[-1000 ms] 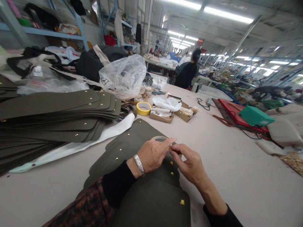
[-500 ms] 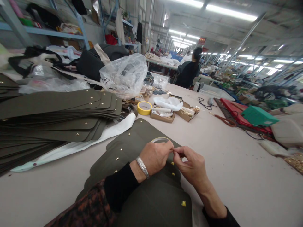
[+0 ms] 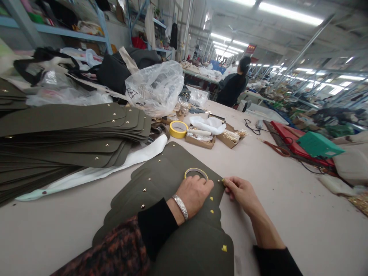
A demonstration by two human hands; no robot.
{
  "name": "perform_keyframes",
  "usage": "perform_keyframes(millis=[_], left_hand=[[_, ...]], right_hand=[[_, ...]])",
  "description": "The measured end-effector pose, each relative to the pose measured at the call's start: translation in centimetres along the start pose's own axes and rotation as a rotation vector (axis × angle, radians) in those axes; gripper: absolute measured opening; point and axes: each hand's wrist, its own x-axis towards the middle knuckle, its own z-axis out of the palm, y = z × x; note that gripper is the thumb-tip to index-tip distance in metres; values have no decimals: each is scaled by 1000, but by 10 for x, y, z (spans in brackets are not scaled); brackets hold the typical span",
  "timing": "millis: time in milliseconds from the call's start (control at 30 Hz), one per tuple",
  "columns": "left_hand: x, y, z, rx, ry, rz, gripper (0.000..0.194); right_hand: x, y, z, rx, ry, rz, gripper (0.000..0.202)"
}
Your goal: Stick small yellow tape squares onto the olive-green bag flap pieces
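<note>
Overlapping dark olive panels [image 3: 178,234] with small gold studs lie on the table before me. My left hand [image 3: 195,193] rests on them, fingers curled at a thin, nearly used-up roll of yellow tape [image 3: 186,171]; its lower rim is hidden behind the fingers. My right hand [image 3: 240,191] pinches a small piece of yellow tape [image 3: 223,181] at the right edge of a panel, close to a gold stud [image 3: 218,180]. Other yellow tape bits [image 3: 224,248] stick to the panels along their right side.
A stack of olive panels [image 3: 71,122] lies at left, with a white strip [image 3: 94,180] beside it. Beyond are a thicker yellow tape roll [image 3: 178,129], small cardboard boxes [image 3: 199,141] and a plastic bag [image 3: 155,88]. A green box [image 3: 320,142] stands at right. A person [image 3: 234,84] sits farther back.
My hands have parted. The right hand has moved right to the panel edge with a tape piece; the left has dropped slightly onto the panels, showing more of the thin roll.
</note>
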Motion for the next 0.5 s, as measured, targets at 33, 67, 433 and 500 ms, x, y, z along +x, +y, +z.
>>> perform_keyframes(millis=[33,67,433,500], left_hand=[[0,0,1,8,-29,1,16],[1,1,1,12,-47,-1,17],[2,1,1,-6,-73,-10,19],[2,1,1,-7,-68,-8,19]], right_hand=[[2,1,0,-73,-8,-10,36],[3,0,0,-136,-14,-19,35],[5,-15,9,-548,64,-183,29],[2,-15,12,-563,82,-201,27]])
